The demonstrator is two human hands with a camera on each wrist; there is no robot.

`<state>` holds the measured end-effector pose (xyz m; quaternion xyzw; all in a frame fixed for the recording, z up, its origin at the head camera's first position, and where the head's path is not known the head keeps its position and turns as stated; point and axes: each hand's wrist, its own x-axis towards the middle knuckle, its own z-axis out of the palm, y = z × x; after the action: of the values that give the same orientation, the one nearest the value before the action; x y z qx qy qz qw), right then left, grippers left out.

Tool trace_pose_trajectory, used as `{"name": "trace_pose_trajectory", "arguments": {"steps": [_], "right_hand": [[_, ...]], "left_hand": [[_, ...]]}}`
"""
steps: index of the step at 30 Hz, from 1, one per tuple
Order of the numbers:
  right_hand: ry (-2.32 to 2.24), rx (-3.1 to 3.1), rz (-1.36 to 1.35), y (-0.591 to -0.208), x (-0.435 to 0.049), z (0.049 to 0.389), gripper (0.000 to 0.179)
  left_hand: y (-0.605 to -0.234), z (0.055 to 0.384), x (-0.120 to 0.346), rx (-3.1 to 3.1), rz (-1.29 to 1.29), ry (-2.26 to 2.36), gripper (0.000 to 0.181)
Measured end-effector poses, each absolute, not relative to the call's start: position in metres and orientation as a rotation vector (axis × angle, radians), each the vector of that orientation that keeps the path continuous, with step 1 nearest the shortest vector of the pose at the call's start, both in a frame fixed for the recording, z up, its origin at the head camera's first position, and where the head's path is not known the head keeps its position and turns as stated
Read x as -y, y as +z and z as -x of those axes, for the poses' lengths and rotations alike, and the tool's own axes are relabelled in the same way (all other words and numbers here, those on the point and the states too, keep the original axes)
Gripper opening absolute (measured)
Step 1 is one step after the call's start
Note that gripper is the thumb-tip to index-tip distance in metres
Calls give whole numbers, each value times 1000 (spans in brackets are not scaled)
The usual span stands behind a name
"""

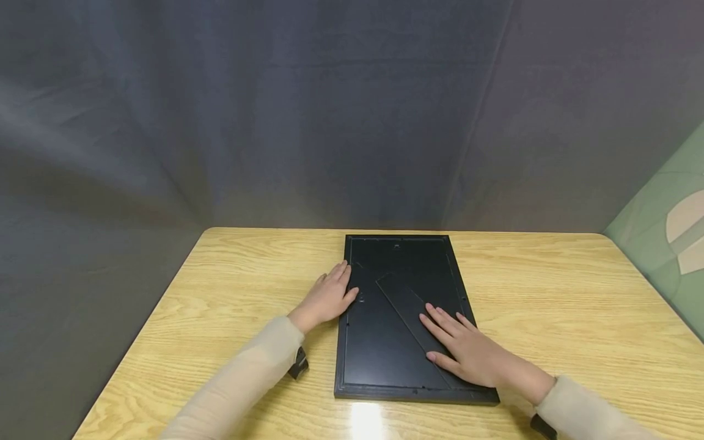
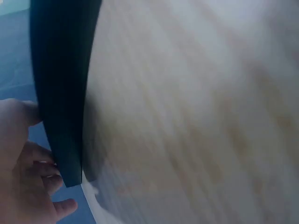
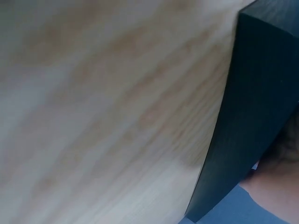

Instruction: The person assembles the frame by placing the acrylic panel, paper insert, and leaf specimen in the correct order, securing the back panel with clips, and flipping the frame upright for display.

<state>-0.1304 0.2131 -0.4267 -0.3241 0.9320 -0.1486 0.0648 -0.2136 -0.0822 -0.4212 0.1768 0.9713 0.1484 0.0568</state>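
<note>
A black picture frame (image 1: 385, 348) lies back side up on the wooden table, its hanging hooks and the slanting stand strip (image 1: 404, 321) showing. My left hand (image 1: 327, 296) rests on its left edge, fingertips and thumb over the border. Spread flat, my right hand (image 1: 462, 348) lies on the lower right of the backing, its thumb across the stand strip. In the left wrist view the dark side of the frame (image 2: 63, 93) runs beside the fingers of the left hand (image 2: 18, 172). The right wrist view shows the frame's side (image 3: 252, 93) and part of the right hand (image 3: 280, 182).
The light wooden table (image 1: 247, 275) extends to both sides of the frame. A dark grey curtain (image 1: 330, 122) stands behind and to the left of it. A green patterned panel (image 1: 660, 214) borders the right side.
</note>
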Motion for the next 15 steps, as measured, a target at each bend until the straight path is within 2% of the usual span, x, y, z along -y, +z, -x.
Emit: {"name": "trace_pose_trajectory", "arguments": {"steps": [15], "right_hand": [[-402,-2875,993,-429,-215,122,64]], "left_hand": [[-431,215,77,-2805,-499,880,58]]}}
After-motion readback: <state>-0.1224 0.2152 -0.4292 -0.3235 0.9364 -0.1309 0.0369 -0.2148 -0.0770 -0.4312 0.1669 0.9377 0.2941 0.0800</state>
